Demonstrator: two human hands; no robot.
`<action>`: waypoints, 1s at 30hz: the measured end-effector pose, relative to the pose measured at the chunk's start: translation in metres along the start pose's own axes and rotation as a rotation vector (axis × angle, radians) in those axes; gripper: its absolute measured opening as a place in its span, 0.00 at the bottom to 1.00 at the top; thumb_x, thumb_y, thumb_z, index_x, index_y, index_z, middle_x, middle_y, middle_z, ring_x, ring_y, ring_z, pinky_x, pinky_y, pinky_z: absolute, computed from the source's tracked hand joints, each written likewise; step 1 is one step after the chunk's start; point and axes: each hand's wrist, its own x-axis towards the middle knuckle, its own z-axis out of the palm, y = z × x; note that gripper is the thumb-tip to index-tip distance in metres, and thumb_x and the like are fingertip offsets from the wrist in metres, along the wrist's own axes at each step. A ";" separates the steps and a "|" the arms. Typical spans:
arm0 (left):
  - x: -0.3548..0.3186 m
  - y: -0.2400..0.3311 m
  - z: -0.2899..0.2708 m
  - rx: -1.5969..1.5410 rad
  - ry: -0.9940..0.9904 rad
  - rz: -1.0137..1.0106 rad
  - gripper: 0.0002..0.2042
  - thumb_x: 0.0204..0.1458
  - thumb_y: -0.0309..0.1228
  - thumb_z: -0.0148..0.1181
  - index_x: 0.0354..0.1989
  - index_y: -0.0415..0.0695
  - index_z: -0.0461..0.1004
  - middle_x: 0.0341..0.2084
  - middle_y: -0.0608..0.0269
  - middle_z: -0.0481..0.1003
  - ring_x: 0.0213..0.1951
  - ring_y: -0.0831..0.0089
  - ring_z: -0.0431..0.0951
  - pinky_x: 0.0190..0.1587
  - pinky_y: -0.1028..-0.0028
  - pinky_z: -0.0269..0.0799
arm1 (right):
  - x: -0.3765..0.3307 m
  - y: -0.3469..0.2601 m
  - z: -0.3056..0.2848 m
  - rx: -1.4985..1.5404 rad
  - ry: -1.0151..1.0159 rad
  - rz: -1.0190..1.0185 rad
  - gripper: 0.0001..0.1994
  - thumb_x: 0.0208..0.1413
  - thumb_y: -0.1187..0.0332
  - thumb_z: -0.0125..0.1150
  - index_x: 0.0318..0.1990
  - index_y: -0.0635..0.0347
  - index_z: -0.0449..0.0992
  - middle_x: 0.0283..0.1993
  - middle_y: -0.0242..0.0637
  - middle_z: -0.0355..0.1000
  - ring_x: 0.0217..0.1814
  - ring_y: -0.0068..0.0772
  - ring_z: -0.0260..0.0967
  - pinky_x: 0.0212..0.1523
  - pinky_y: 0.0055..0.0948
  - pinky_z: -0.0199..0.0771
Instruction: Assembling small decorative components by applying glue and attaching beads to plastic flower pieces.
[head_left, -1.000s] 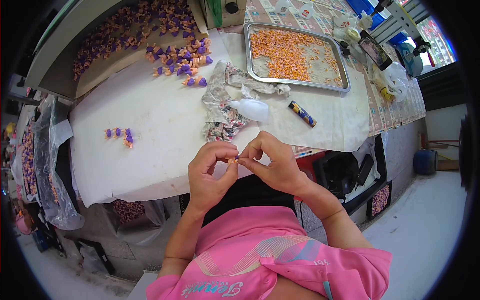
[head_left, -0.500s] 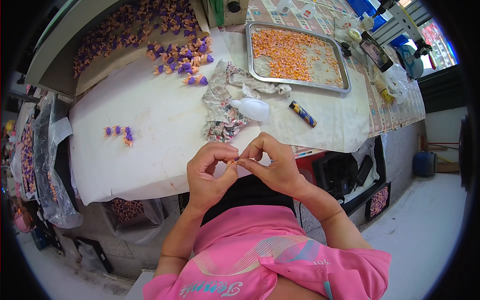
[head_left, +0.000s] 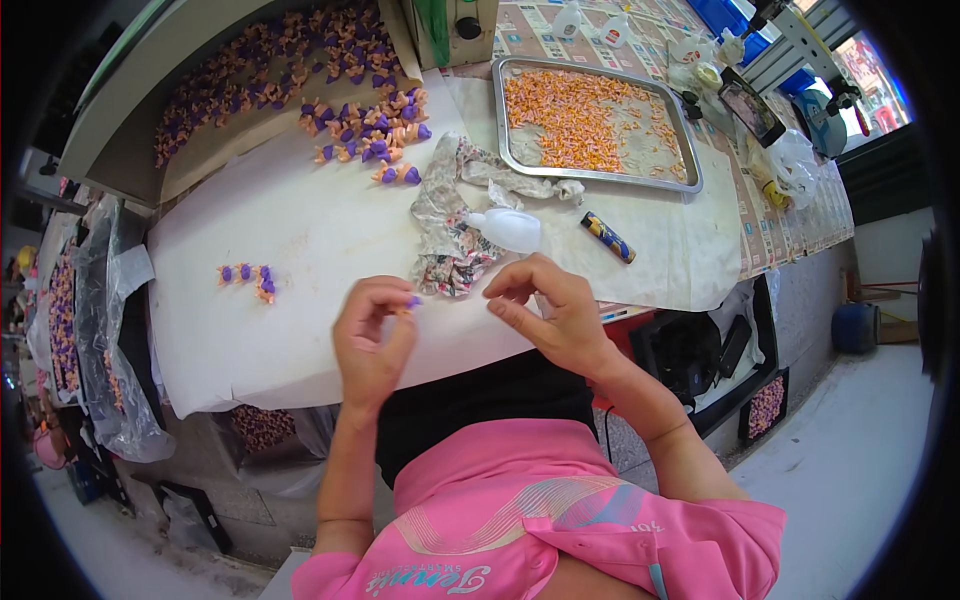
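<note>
At the near edge of the white table [head_left: 300, 250], my left hand [head_left: 370, 340] pinched a small purple-and-orange piece [head_left: 410, 302] between thumb and fingertips, while my right hand [head_left: 555, 315] had drawn away from it, fingers loosely curled around nothing. Half a second earlier both hands met at that piece; joining looked done, and setting it down seemed next, calling for a reach to the little cluster of finished pieces [head_left: 248, 276] on my left. Beyond lay a crumpled cloth [head_left: 450, 225], a white bottle [head_left: 508, 230], and a metal tray [head_left: 690, 180] of orange bits

Bright, even daylight — fisheye-bent edges
</note>
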 end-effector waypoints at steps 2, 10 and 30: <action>0.011 0.002 -0.020 0.175 0.056 0.081 0.07 0.48 0.14 0.53 0.35 0.36 0.72 0.41 0.57 0.73 0.40 0.77 0.71 0.44 0.79 0.67 | 0.005 0.003 -0.015 -0.100 0.076 -0.046 0.08 0.52 0.75 0.66 0.39 0.63 0.76 0.35 0.33 0.73 0.32 0.21 0.68 0.36 0.21 0.69; 0.032 0.011 -0.062 1.106 0.246 0.357 0.10 0.39 0.15 0.55 0.32 0.38 0.73 0.35 0.56 0.75 0.42 0.58 0.70 0.47 0.65 0.67 | 0.034 0.026 -0.057 -0.473 0.213 -0.168 0.12 0.51 0.72 0.64 0.44 0.61 0.75 0.44 0.39 0.73 0.46 0.40 0.67 0.47 0.34 0.67; 0.148 -0.009 0.007 0.756 0.058 0.144 0.08 0.49 0.22 0.62 0.39 0.38 0.74 0.31 0.61 0.74 0.32 0.75 0.74 0.39 0.77 0.70 | 0.030 0.020 -0.050 -0.401 0.213 0.004 0.21 0.45 0.72 0.70 0.48 0.63 0.72 0.44 0.44 0.72 0.46 0.48 0.70 0.46 0.36 0.70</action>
